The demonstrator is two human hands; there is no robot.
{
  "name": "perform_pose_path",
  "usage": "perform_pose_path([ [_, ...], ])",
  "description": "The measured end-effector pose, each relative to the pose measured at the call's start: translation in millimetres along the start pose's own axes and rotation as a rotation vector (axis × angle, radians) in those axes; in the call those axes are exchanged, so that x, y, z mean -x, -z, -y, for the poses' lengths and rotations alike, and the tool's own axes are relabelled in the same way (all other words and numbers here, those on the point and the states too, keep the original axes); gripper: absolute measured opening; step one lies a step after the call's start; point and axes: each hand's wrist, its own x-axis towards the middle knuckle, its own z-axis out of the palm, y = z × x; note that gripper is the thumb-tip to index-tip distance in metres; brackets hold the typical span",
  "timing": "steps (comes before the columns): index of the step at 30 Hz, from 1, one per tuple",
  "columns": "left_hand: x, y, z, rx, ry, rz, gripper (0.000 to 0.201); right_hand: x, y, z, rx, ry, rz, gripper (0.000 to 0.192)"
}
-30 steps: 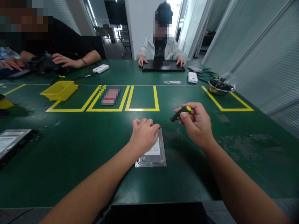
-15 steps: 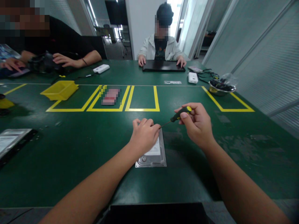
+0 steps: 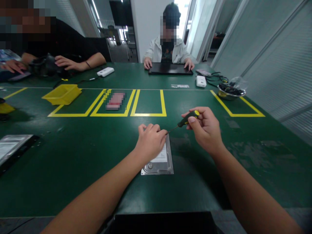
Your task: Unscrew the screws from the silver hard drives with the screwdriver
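A silver hard drive (image 3: 159, 166) with a white label lies flat on the green table in front of me. My left hand (image 3: 151, 141) lies over its far end, fingers curled and gripping it, so that part of the drive is hidden. In my right hand (image 3: 204, 128) is a screwdriver (image 3: 187, 119) with a dark green and yellow handle, held slanted. Its thin shaft points down and left, to the drive's far right corner beside my left fingertips. Exactly what the tip touches is hidden.
Another hard drive (image 3: 12, 149) lies at the left edge. Beyond yellow tape lines stand a yellow bin (image 3: 62, 94), a pinkish blurred item (image 3: 116, 101) and a metal bowl (image 3: 231, 94) of dark items. A person opposite holds a black panel (image 3: 170, 68); another sits far left.
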Motion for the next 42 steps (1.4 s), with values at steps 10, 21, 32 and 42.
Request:
perform_pose_path([
  [10,0,0.5,0,0.012,0.002,-0.019,0.022,-16,2,20,0.158,0.022,0.287,0.023],
  [21,0,0.3,2,0.0,-0.006,-0.031,0.021,-50,-5,49,0.493,0.192,0.556,0.02],
  [32,-2,-0.3,3,0.004,0.002,-0.018,0.022,-66,-18,51,0.557,0.218,0.613,0.018],
  [42,-2,0.3,3,0.008,0.002,-0.006,0.023,-71,-14,46,0.52,0.19,0.583,0.019],
])
